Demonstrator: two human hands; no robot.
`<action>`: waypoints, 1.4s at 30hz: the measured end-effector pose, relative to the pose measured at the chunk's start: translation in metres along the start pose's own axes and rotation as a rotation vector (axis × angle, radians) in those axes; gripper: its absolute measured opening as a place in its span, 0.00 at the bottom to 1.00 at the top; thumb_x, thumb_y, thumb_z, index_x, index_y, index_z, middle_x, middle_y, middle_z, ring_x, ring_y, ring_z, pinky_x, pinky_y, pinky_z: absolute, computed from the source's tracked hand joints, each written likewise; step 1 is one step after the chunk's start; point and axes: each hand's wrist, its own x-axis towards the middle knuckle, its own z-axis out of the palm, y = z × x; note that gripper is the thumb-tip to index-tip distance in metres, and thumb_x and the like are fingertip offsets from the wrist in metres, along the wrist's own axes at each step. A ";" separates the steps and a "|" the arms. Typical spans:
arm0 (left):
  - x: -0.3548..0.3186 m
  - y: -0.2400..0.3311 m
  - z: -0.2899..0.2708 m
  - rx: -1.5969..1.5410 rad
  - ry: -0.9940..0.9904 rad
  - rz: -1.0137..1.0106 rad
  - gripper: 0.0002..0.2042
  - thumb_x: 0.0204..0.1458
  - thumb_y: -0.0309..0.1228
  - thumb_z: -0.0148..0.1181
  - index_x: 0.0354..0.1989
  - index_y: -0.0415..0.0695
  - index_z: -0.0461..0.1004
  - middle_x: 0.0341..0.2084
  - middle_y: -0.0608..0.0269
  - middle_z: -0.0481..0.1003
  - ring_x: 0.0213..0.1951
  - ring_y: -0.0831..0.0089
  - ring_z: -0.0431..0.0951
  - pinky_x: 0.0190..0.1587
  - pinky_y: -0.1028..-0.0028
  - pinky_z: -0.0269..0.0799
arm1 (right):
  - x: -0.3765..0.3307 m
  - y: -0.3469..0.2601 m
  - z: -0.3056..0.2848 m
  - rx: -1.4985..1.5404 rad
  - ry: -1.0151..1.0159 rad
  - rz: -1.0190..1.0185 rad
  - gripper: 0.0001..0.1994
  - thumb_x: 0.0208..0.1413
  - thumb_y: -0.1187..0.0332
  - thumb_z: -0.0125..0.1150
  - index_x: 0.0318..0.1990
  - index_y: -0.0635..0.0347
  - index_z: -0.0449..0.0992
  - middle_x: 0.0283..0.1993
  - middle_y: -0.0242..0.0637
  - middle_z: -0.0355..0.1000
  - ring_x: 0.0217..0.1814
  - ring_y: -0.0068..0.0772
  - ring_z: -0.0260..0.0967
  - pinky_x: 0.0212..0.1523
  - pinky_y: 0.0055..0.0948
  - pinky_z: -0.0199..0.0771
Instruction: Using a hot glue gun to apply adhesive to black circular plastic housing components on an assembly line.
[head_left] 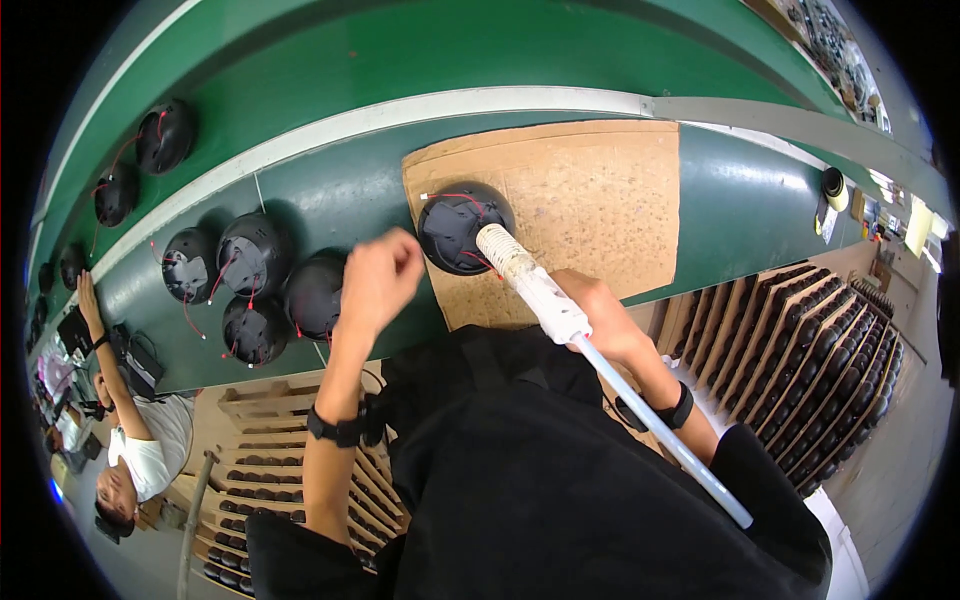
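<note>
My right hand (pixel 600 320) grips a white glue gun (pixel 535 285) with a long white glue stick (pixel 665 435) sticking out behind it. Its nozzle touches the inside of a black round shell (pixel 455 225) with red wires, which lies on a brown cardboard sheet (pixel 590 200). My left hand (pixel 380 275) hovers with curled fingers just left of that shell and holds nothing that I can see. Both wrists wear black bands.
Several more black shells (pixel 250 285) with red wires lie on the green conveyor (pixel 350 60) at left. Trays of dark parts (pixel 820 360) stand at right, and wooden crates of parts (pixel 260 480) below. Another person (pixel 140 450) sits at the far left. A tape roll (pixel 833 183) lies on the belt's right end.
</note>
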 end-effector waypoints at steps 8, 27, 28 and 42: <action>-0.028 -0.001 0.083 -0.875 -0.621 -0.371 0.21 0.62 0.43 0.60 0.55 0.40 0.76 0.22 0.70 0.74 0.21 0.83 0.71 0.22 0.80 0.66 | 0.004 0.013 -0.004 0.042 -0.142 -0.031 0.20 0.34 0.65 0.68 0.36 0.64 0.72 0.36 0.51 0.72 0.38 0.55 0.70 0.40 0.45 0.70; -0.005 0.008 0.006 0.043 0.012 0.045 0.14 0.59 0.37 0.56 0.32 0.39 0.81 0.30 0.42 0.80 0.37 0.41 0.80 0.43 0.50 0.76 | -0.014 0.017 0.007 -0.108 0.024 0.070 0.14 0.54 0.77 0.55 0.48 0.68 0.77 0.43 0.49 0.79 0.48 0.41 0.78 0.54 0.36 0.72; -0.005 0.008 0.000 0.111 0.045 0.047 0.13 0.59 0.36 0.56 0.31 0.39 0.81 0.29 0.42 0.80 0.36 0.42 0.80 0.43 0.50 0.76 | -0.014 0.015 0.008 -0.108 0.016 0.085 0.14 0.54 0.77 0.56 0.48 0.69 0.77 0.43 0.49 0.79 0.48 0.41 0.78 0.54 0.36 0.72; -0.226 0.148 -0.203 0.156 0.536 0.684 0.03 0.45 0.26 0.67 0.25 0.40 0.80 0.25 0.62 0.79 0.29 0.64 0.81 0.33 0.65 0.76 | -0.031 0.024 0.008 -0.103 0.053 0.025 0.22 0.35 0.71 0.66 0.43 0.66 0.76 0.37 0.53 0.75 0.41 0.56 0.75 0.43 0.44 0.74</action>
